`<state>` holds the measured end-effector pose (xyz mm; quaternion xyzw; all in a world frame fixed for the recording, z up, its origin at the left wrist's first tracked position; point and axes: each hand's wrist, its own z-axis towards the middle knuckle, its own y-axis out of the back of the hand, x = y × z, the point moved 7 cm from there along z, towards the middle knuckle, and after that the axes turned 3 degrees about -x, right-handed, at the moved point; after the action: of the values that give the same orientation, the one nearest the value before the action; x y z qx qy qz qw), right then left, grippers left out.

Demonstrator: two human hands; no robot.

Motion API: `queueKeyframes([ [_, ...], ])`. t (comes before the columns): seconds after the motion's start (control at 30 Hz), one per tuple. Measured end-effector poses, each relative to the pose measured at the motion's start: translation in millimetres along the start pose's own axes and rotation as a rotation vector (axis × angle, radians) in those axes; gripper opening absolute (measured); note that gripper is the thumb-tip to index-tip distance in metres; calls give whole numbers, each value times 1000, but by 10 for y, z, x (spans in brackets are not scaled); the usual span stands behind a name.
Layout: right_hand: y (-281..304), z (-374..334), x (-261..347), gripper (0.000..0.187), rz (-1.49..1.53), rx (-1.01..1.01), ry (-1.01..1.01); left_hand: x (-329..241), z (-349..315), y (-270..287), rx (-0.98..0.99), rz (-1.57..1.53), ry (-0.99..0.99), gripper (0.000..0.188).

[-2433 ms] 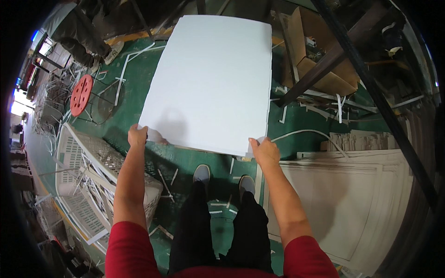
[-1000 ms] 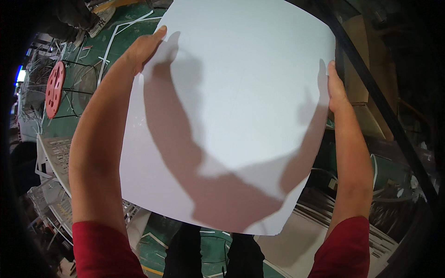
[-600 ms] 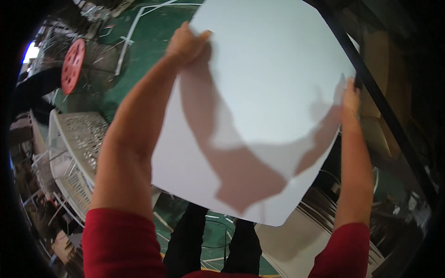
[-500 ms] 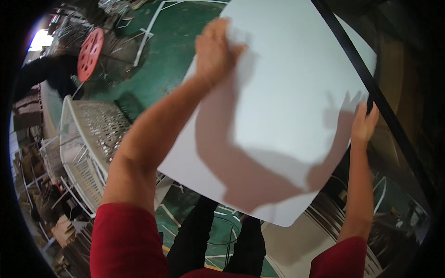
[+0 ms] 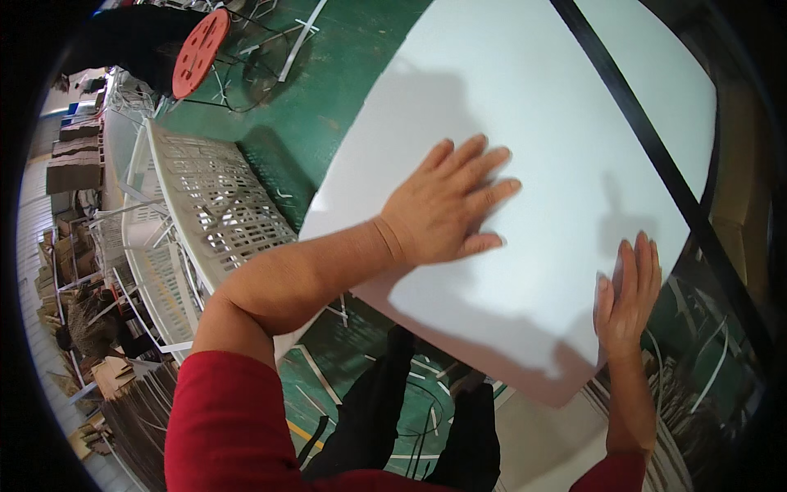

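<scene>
A large white sheet [image 5: 541, 107] spreads out in front of me, its near corner pointing toward my legs. My left hand [image 5: 451, 201] lies over the middle of the sheet, fingers spread and palm down. Beside the sheet's right edge, my right hand [image 5: 630, 295] is open with its fingers stretched out, touching or just above the surface; I cannot tell which. A straight black bar [image 5: 631, 107] crosses over the sheet from the top to the lower right. What lies under the sheet is hidden.
To the left stands a white plastic basket [image 5: 221, 197] with strips in it. Beyond it, a red round stool [image 5: 201, 53] is next to a person in dark clothing [image 5: 135, 45]. Stacked cardboard [image 5: 139, 418] fills the lower left; white strips litter the green floor [image 5: 352, 57].
My left hand has left the sheet's far left edge and come nearer, onto its middle. My right hand has moved nearer too, off the right edge. The view has shifted.
</scene>
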<state>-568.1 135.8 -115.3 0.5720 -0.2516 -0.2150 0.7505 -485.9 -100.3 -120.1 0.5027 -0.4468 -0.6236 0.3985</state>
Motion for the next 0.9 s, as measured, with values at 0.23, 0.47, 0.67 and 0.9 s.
queueKeyframes([
  [0.23,74,-497,-209,38,213,-215,-180,-221,-57,33,-253,55,-170,54],
  [0.47,727,-2361,502,34,372,-96,-502,-316,1,-49,65,314,125,55],
  [0.67,1441,-4779,402,41,34,-15,-900,-1744,-1192,245,-234,-506,157,45],
  [0.9,3159,-6372,-41,53,-675,-109,-1233,-3218,-3229,-146,186,-1294,684,17],
])
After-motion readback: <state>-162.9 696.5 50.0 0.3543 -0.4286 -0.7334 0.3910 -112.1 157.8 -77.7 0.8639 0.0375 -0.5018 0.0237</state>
